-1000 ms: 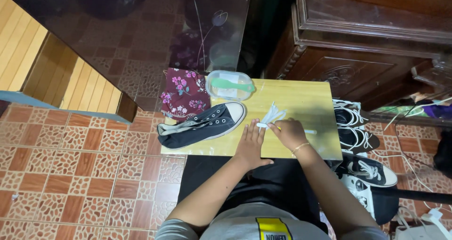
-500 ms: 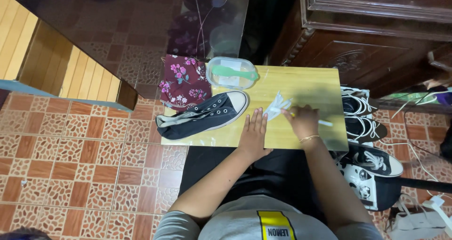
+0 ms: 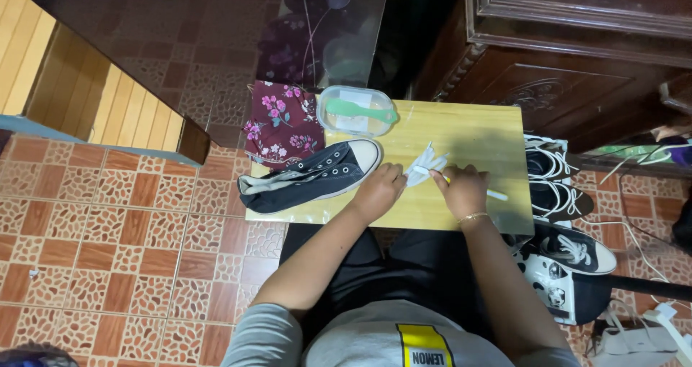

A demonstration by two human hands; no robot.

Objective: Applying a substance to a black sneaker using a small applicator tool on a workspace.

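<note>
A black high-top sneaker (image 3: pixel 310 178) with a white toe cap lies on its side on the left half of a small wooden table (image 3: pixel 476 133). Its eyelets look empty. My left hand (image 3: pixel 378 190) and my right hand (image 3: pixel 463 190) both pinch a bundle of white shoelace (image 3: pixel 425 167) that lies between them on the tabletop. A gold bracelet sits on my right wrist. A loose white lace end trails to the right of my right hand.
A clear lidded container (image 3: pixel 357 110) with a green item inside stands at the table's back. A maroon floral cloth (image 3: pixel 282 124) hangs off the back left corner. Several black-and-white sneakers (image 3: pixel 559 194) lie on the floor to the right. A dark wooden cabinet (image 3: pixel 577 57) stands behind.
My left hand has moved from flat on the table up to the lace bundle and now grips it together with my right hand. The camera view has shifted slightly.
</note>
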